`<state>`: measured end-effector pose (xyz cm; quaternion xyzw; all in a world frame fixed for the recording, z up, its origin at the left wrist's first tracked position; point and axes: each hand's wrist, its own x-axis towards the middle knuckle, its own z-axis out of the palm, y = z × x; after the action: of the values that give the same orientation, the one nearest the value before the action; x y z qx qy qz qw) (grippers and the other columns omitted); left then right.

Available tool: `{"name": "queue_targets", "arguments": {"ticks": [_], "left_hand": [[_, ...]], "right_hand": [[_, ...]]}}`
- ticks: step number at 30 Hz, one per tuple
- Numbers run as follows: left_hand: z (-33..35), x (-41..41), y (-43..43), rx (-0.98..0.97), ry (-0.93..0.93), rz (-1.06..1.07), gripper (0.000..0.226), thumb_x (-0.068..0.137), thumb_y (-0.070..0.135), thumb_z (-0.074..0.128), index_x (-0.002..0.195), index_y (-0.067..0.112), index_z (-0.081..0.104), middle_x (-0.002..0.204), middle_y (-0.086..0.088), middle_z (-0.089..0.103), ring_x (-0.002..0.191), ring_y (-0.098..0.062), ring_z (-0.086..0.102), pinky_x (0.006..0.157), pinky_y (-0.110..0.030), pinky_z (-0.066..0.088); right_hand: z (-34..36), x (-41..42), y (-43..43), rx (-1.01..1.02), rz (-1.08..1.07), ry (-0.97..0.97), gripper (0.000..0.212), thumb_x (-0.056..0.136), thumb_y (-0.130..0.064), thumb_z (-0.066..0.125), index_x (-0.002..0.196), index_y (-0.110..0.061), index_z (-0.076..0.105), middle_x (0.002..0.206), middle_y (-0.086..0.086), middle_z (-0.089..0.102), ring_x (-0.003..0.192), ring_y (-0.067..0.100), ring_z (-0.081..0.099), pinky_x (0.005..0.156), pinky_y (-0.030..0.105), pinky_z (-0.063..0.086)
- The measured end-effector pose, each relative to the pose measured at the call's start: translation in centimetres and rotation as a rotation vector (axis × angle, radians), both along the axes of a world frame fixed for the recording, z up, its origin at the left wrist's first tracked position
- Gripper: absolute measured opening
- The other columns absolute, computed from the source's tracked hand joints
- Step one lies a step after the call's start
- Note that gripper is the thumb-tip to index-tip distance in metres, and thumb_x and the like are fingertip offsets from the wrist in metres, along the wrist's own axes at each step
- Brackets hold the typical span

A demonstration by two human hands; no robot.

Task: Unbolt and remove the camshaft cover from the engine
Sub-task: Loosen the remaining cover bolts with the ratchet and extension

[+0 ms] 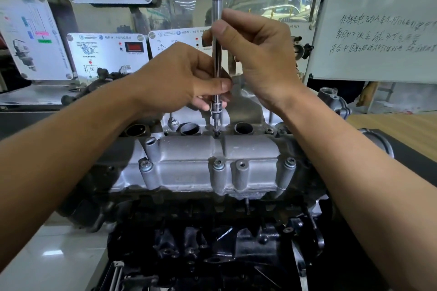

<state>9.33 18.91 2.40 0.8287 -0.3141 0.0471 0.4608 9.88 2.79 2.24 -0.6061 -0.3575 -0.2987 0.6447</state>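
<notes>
Camshaft cover [212,156]: silver cast aluminium, on top of the engine [212,243], centre of view. No readable marking on it.
Three bolts [218,163] are seated in the bosses along its near edge.
Long chrome extension bar [217,59] stands upright, with its tip in a bolt recess at the middle of the cover's far edge.
Left hand [179,78]: thumb and fingers pinch the bar low on the shaft.
Right hand [257,54]: thumb and fingers pinch the bar higher up.
Far left: white training panels [104,54], each headed by a round blue logo (looks like VW) and Chinese text; the small print is illegible. One has a red digital display [134,47].
Far right: whiteboard [378,19] with three lines of handwritten Chinese.
</notes>
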Motion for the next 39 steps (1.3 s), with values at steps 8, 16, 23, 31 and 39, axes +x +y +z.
{"name": "queue_targets", "arguments": {"ticks": [8,16,23,31,39], "left_hand": [[-1.4,0.5,-1.1,0.040,-0.313,0.198,0.037,0.086,0.036,0.075,0.070,0.003,0.066,0.055,-0.006,0.062,0.052,-0.010,0.057,0.055,-0.023,0.043],[-1.8,-0.2,-0.3,-0.080,-0.195,0.105,0.002,0.088,0.013,0.074,0.089,0.011,0.074,0.072,0.001,0.076,0.069,-0.018,0.072,0.067,-0.031,0.057],[-1.6,-0.7,-1.2,0.084,-0.287,0.286,0.027,0.085,0.031,0.071,0.105,0.012,0.069,0.078,-0.010,0.073,0.071,-0.023,0.070,0.061,-0.036,0.057],[-1.0,0.1,-0.2,-0.129,0.085,-0.014,0.030,0.090,-0.006,0.063,0.102,0.020,0.071,0.087,0.007,0.079,0.087,-0.007,0.075,0.073,-0.022,0.060],[0.7,0.0,-4.7,-0.064,-0.100,-0.008,0.013,0.083,0.002,0.077,0.095,0.006,0.072,0.079,-0.008,0.077,0.070,-0.023,0.075,0.068,-0.039,0.063]], "right_hand": [[-0.1,0.0,0.1,-0.078,0.037,0.045,0.010,0.091,0.002,0.065,0.097,-0.002,0.071,0.076,0.001,0.074,0.076,0.012,0.071,0.072,0.027,0.059],[0.1,-0.7,0.3,-0.156,-0.056,0.056,0.015,0.095,-0.003,0.061,0.106,0.003,0.070,0.091,0.009,0.074,0.082,0.018,0.072,0.077,0.029,0.057],[0.3,-1.9,0.6,-0.193,-0.161,0.032,0.019,0.077,-0.001,0.082,0.092,0.005,0.074,0.081,0.019,0.072,0.062,0.019,0.064,0.065,0.032,0.058],[1.1,-1.8,-2.4,-0.377,-0.043,0.130,0.026,0.100,0.002,0.047,0.113,-0.017,0.059,0.094,0.013,0.072,0.085,0.032,0.072,0.076,0.044,0.061],[2.6,-1.4,-4.7,-0.333,-0.156,-0.027,0.020,0.100,0.000,0.046,0.116,0.001,0.058,0.083,0.010,0.062,0.068,0.019,0.063,0.064,0.033,0.054]]}}
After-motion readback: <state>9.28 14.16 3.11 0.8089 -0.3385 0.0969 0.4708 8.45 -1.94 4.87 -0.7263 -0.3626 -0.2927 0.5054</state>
